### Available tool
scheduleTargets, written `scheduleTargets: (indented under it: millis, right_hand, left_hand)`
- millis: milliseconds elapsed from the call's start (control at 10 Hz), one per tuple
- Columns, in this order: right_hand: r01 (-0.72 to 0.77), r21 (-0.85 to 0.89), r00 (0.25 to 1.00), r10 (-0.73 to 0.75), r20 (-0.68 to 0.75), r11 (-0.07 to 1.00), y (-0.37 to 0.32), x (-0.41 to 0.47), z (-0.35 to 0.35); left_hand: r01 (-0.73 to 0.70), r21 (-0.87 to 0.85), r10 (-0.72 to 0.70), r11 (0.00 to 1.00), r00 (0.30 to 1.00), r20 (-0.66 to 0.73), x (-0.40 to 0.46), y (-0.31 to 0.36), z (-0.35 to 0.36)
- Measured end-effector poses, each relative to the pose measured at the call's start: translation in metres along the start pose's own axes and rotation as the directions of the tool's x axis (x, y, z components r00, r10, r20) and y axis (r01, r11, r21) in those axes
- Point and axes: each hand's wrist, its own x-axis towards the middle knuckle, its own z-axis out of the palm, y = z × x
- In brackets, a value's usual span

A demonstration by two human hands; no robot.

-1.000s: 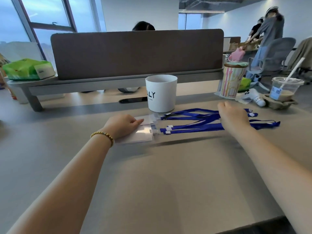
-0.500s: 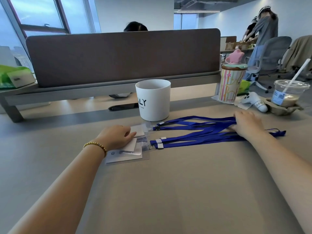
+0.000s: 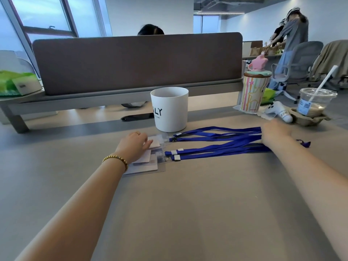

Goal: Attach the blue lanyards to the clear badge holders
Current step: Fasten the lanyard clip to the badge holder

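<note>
At frame centre, a flat left hand [image 3: 134, 146] presses clear plastic badge holders [image 3: 150, 162]; the right hand [image 3: 275, 132], fingers spread, pins blue fabric lanyards [image 3: 216, 146] below an open white cup [image 3: 170, 109], contents unseen

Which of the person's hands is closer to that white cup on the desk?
The left. The left hand rests on the clear badge holders just in front and left of the white cup. The right hand lies on the blue lanyards, well off to the cup's right.
</note>
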Motion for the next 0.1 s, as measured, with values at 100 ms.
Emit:
scheduleTargets:
  millis: [100]
  right_hand:
    - [0.012,0.008,1.000,-0.012,-0.017,1.000,-0.0193,-0.0193,-0.0063]
  left_hand:
    - [0.027,-0.076,-0.031,0.997,0.998,-0.051,-0.0047,0.0112,-0.0007]
